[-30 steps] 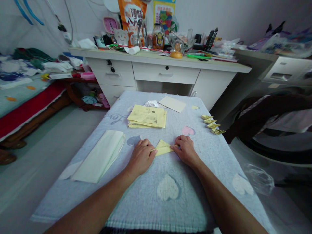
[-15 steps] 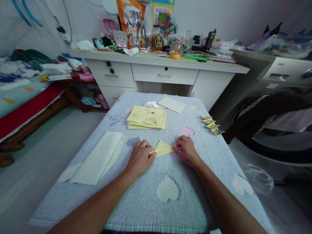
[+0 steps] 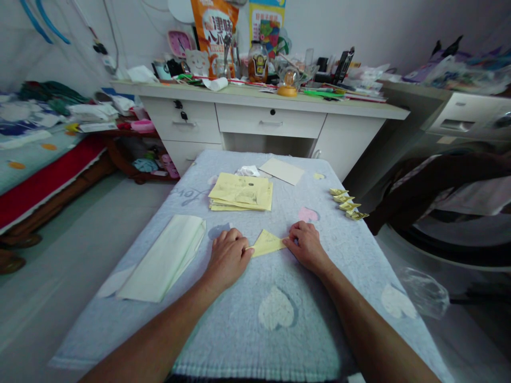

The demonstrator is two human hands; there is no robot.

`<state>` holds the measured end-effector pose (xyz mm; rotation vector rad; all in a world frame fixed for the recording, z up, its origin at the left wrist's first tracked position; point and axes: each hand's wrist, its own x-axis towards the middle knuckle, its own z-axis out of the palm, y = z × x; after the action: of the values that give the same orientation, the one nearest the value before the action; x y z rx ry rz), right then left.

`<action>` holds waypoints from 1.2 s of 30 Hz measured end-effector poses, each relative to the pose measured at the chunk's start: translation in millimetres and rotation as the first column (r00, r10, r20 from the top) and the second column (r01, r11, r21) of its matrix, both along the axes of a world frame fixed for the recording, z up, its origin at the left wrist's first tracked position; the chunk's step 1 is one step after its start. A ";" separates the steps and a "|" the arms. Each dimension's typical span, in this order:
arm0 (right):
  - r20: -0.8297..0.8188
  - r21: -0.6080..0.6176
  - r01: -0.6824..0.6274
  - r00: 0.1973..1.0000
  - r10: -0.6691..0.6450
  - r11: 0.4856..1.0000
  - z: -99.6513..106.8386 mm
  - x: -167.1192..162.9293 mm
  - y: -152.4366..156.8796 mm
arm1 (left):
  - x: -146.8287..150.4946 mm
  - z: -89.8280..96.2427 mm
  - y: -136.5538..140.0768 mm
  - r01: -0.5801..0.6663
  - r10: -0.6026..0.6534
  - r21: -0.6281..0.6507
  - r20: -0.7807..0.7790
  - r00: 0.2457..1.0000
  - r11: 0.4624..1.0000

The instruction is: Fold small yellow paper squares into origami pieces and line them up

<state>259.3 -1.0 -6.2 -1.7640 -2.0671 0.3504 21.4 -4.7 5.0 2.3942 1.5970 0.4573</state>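
Observation:
A yellow sheet of paper [image 3: 267, 243], folded to a triangular peak, lies on the cloth-covered table between my hands. My left hand [image 3: 229, 251] pinches its left end between thumb and fingers. At the opposite end, my right hand [image 3: 305, 242] grips the paper the same way. Beyond them sits a stack of yellow paper sheets [image 3: 241, 191] with dark print on top. Several small folded yellow paper pieces [image 3: 347, 203] stand in a row near the table's right edge.
A folded pale green cloth or paper [image 3: 165, 258] lies to the left on the tablecloth [image 3: 239, 330]. At the far side are a beige card [image 3: 282, 171] and a crumpled white tissue [image 3: 247, 171]. A white desk [image 3: 271, 119] stands behind, a washing machine [image 3: 463, 122] to the right.
My left thumb has drawn back slightly to the left along the paper's end. My right hand and the paper stay almost in place.

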 end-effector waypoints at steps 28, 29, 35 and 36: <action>0.096 0.067 0.109 0.989 -0.115 0.992 0.2 -11.1 -6.3 | 1.5 -13.3 1.0 0.128 -0.136 0.075 0.102 0.985 0.989; 0.109 0.080 0.121 0.986 -0.130 0.989 1.5 -12.3 -7.3 | 1.5 -15.1 1.4 0.176 -0.184 0.089 0.101 0.978 0.980; 0.142 0.106 -0.111 0.985 0.095 0.988 8.7 -19.8 -14.8 | 1.9 -18.4 1.5 0.318 -0.322 0.082 0.050 0.945 0.945; 0.133 0.094 -0.156 0.981 0.143 0.983 8.7 -21.4 -16.0 | 2.1 -17.7 1.4 0.320 -0.324 0.076 0.044 0.945 0.944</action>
<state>237.8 -17.0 2.5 -1.6126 -2.2702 0.1734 23.5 -3.3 -12.7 2.6025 1.1504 0.5137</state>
